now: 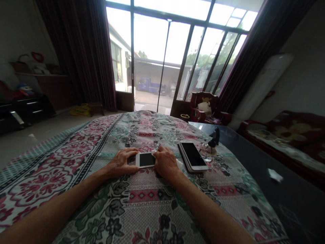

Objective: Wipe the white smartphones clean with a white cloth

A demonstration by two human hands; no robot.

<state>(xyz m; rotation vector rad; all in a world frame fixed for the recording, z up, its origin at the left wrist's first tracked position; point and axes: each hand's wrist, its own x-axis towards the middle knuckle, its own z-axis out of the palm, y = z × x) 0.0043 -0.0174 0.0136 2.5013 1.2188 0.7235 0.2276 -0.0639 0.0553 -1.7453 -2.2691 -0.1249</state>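
Observation:
A white smartphone with a dark screen lies sideways on the patterned cloth. My left hand grips its left end, fingers at the far edge and thumb at the near edge. Over the phone's right end, my right hand is closed on a white tissue, which shows at the fingertips and beside the palm. To the right of this hand lies a stack of phones, with a white dark-screened phone on top. A clear spray bottle with a black nozzle stands just beyond the stack.
The flowered tablecloth covers the surface under both hands. A dark table adjoins on the right, with a crumpled white paper on it. Wooden seats stand at the right, and glass doors are ahead.

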